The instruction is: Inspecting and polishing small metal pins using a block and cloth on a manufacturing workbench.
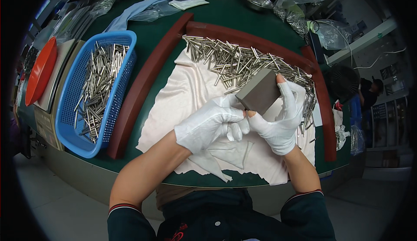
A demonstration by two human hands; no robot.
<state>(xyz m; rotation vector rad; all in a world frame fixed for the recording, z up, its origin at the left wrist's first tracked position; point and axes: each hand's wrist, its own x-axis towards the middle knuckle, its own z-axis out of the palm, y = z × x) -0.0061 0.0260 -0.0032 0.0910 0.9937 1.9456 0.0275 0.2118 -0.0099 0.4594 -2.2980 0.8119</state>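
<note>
My right hand (283,118), in a white glove with bare fingertips, grips a grey-brown rectangular block (259,94) at its right edge and lower corner. My left hand (213,121), gloved the same way, is closed by the block's lower left corner. Its fingertips meet my right thumb there, and whatever they pinch is too small or hidden to make out. Beyond the block, many short shiny metal pins (243,63) lie heaped on a pale pink cloth (169,97). A white cloth scrap (232,153) lies under my hands.
Dark red bars (145,87) frame the cloth on the left, back and right. A blue mesh basket (61,110) of pins stands to the left, beside an orange-red tray (41,71). At the back are a metal bowl (257,0) and a blue cloth (152,2). Someone stands far right.
</note>
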